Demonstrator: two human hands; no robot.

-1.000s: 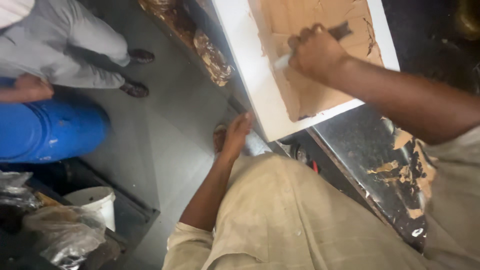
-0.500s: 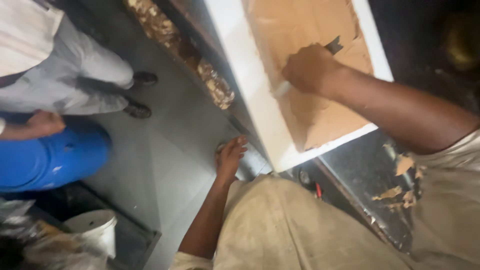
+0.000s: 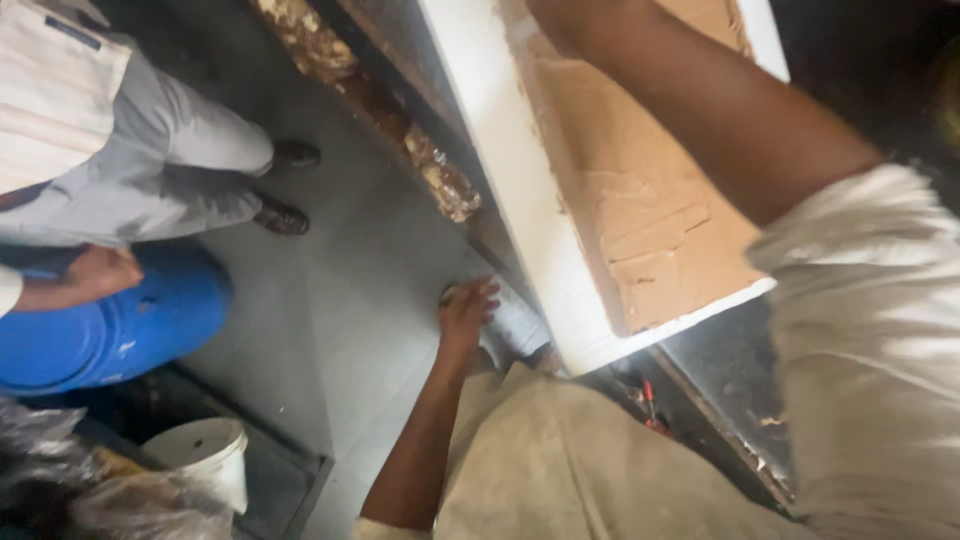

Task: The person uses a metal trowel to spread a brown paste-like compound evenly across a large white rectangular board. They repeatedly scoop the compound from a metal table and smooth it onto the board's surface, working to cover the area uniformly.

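- The right hand (image 3: pixel 562 18) is stretched out over a white board (image 3: pixel 500 180) and is cut off by the top edge of the view, so I cannot tell whether it is closed on anything.
- The board lies tilted across the frame. A tan paste coat (image 3: pixel 640 220) covers most of its face, ridged and patchy near the lower end, with a bare white margin along the left side.
- The left hand (image 3: pixel 468 310) hangs low beside the board's near corner, fingers loosely spread and empty, fingertips touching a pale grey surface there.
- As I judge it, the paste is mid-spread — the arm is working the far end while the near end is already covered.
- A further stroke would call for even pressure and a steady board; the low hand is not bracing it.
- Well apart on the grey floor, another person's hand (image 3: pixel 100 275) rests on a blue drum (image 3: pixel 120 330); a white bucket (image 3: pixel 200 455) stands below it.
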